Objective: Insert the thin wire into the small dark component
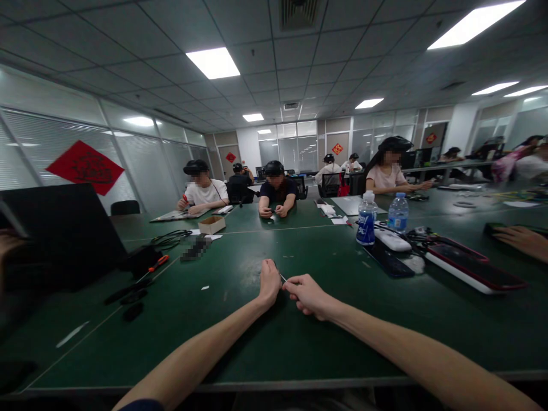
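Note:
My left hand [269, 282] is upright over the middle of the green table [231, 331], its fingers closed together. A sliver of something dark shows by its fingertips, but the palm side is turned away. Close on its right, my right hand [309, 295] is closed with thumb and forefinger pinching a thin, light metal rod [283, 278]. The rod's tip points up and left at my left hand; its other end is hidden in my right fist. Whether the tip touches anything I cannot tell.
Right of my hands stand two bottles [366, 220], beside phones and a white power bank [391, 238]. Leftward lie an orange-handled screwdriver [159, 263], black cables [171, 240] and a laptop [64, 234]. A small cardboard box [211, 225] is farther back. Several people sit around the table.

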The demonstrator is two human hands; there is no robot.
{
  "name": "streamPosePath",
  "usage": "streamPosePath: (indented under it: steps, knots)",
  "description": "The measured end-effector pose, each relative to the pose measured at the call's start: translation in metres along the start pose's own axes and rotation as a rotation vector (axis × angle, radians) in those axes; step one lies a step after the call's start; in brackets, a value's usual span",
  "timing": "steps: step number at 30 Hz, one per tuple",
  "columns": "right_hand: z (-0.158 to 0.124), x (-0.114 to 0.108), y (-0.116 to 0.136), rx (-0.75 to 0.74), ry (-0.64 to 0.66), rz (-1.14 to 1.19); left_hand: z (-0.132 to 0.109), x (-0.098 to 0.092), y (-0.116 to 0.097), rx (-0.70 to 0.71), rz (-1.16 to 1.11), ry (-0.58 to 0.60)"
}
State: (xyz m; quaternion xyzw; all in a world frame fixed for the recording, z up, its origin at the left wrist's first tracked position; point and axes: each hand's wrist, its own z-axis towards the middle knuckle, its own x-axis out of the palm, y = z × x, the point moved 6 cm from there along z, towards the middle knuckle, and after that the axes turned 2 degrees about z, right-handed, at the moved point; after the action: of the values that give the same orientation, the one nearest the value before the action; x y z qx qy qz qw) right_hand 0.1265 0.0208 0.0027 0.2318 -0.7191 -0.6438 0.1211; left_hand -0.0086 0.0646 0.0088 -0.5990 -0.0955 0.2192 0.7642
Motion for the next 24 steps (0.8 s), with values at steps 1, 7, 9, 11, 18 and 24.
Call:
streamPosePath:
  steps: [1,7,9,11,18,24]
  knots:
    - [0.004,-0.001,0.000,-0.022,-0.034,0.016,-0.001,0.002,0.001,0.006,-0.009,0.009]
    - [0.022,-0.048,0.015,-0.085,-0.297,0.079,-0.009,0.027,0.013,-0.101,-0.164,0.166]
    - [0.018,-0.064,0.015,-0.077,-0.277,0.059,-0.009,0.030,0.017,-0.160,-0.271,0.207]
    - [0.010,-0.068,0.013,-0.063,-0.166,-0.005,-0.009,0.032,0.016,-0.174,-0.384,0.278]
    - [-0.014,-0.045,0.020,-0.054,0.207,-0.189,-0.016,0.035,0.010,-0.245,-0.580,0.534]
    - [-0.014,-0.041,0.019,-0.046,0.268,-0.225,-0.017,0.037,0.007,-0.257,-0.625,0.559]
